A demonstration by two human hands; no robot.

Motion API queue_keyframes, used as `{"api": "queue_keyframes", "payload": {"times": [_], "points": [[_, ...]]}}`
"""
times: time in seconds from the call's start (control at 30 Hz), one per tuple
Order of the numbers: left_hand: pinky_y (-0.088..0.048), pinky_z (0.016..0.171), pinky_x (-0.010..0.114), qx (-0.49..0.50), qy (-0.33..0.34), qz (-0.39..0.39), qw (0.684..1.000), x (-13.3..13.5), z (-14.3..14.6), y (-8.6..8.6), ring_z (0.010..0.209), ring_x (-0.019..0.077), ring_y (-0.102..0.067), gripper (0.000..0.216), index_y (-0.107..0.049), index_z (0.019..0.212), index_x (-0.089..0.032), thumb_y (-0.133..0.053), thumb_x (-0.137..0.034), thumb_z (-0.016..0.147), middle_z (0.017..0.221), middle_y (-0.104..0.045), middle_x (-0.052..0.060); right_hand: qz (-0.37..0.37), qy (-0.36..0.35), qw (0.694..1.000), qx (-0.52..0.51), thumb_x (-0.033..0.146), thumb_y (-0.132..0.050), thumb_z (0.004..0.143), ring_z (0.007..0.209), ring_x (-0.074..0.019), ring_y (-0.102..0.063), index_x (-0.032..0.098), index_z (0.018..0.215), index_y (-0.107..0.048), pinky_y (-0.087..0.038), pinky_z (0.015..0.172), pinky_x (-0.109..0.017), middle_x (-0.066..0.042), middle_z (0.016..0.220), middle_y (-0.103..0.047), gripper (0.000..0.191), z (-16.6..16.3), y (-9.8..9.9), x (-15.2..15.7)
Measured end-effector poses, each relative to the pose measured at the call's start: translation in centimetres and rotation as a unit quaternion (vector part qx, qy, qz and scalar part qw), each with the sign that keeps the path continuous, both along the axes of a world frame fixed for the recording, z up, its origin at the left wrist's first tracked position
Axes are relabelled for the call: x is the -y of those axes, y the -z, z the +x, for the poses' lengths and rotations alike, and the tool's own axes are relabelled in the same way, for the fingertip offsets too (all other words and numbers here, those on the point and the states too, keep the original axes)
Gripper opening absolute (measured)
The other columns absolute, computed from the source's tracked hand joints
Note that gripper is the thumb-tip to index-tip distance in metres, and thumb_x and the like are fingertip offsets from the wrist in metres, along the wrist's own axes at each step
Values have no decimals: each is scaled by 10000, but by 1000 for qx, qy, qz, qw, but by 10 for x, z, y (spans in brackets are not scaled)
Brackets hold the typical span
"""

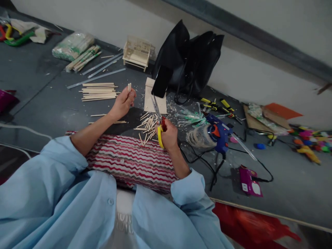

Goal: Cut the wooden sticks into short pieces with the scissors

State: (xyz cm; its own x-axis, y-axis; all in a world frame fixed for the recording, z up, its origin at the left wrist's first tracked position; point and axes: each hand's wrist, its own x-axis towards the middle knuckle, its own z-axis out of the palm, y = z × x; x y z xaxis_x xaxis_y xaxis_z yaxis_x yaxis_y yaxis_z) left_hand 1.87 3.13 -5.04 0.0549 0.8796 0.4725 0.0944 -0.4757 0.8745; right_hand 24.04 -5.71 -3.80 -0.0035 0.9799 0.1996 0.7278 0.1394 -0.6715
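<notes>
My left hand [123, 102] is closed around a couple of short wooden sticks [129, 87], their ends poking up above the fingers. In my right hand [169, 135] is a pair of scissors [158, 116] with yellow and red handles, blades pointing away from me. Cut stick pieces [148, 126] lie scattered in a pile between the hands. Longer wooden sticks [98, 91] rest in rows to the left of my left hand. Beyond the scissors, a black phone [162, 82] lies partly over a beige paper sheet [155, 104].
A small wooden model [137, 53] and a black bag [192, 62] stand against the wall. To the right, a blue glue gun [220, 135] lies on a clear plastic jar [198, 136], with cables running to a purple power socket [249, 180]. A striped cushion [129, 159] lies before me.
</notes>
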Motion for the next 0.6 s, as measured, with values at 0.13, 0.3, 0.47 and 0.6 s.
{"api": "queue_keyframes", "payload": {"times": [0.13,0.3,0.47,0.6], "points": [[-395,553,242,-120,-20,69,990,15,8,-11,543,90,-449,400,-467,834,-203,-329,-549,982,650,-443,-25,-9,-2,1000,-20,275,-559,741,605,-128,-479,209,843,-587,-382,621,-250,31,682,-562,125,-2,-1,2],[-406,618,250,-227,-12,107,968,29,19,-17,634,126,-540,293,-454,847,-200,-350,-425,1005,709,-516,8,8,-6,1000,-17,307,-591,744,630,-127,-467,212,831,-540,-379,627,-253,34,714,-535,138,-5,-3,6],[-449,669,270,-264,10,110,958,35,20,-20,718,169,-603,168,-471,923,-198,-355,-297,991,764,-582,41,21,-15,1000,8,283,-595,742,718,-165,-501,223,837,-516,-411,695,-288,3,772,-555,137,-6,-5,9],[-464,659,286,-300,15,101,949,39,22,-23,711,184,-609,167,-492,915,-186,-364,-274,976,773,-605,59,17,-14,1000,10,276,-583,747,757,-184,-518,229,850,-515,-429,728,-309,-12,803,-568,133,-7,-6,10]]}}
